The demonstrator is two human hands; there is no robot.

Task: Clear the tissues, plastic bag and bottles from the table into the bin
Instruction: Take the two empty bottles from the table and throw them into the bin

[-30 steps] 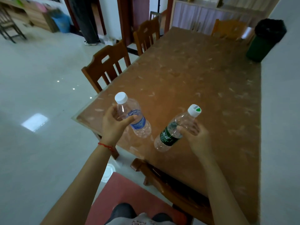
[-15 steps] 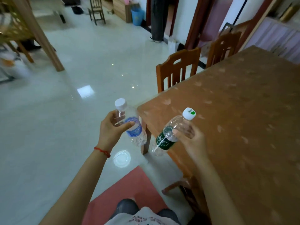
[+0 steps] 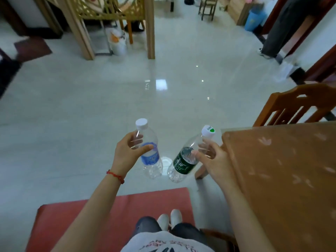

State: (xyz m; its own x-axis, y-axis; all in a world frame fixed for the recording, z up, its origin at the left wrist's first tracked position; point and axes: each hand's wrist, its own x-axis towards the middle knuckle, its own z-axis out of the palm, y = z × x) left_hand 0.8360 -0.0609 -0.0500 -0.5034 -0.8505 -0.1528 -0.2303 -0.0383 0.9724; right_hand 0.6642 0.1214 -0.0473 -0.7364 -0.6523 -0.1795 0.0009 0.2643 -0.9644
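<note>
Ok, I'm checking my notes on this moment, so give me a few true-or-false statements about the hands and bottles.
1. The left hand holds the blue-label bottle. True.
2. The green-label bottle stands on the table. False: the right hand holds it over the floor, beside the table corner.
3. Both bottles have their caps on. True.
4. The bottles look full of water. False: they look empty.
5. A blue bin stands far across the room. True.

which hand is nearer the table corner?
Right. The right hand holds the green-label bottle just beside the table corner; the left hand is farther out over the floor.
</note>
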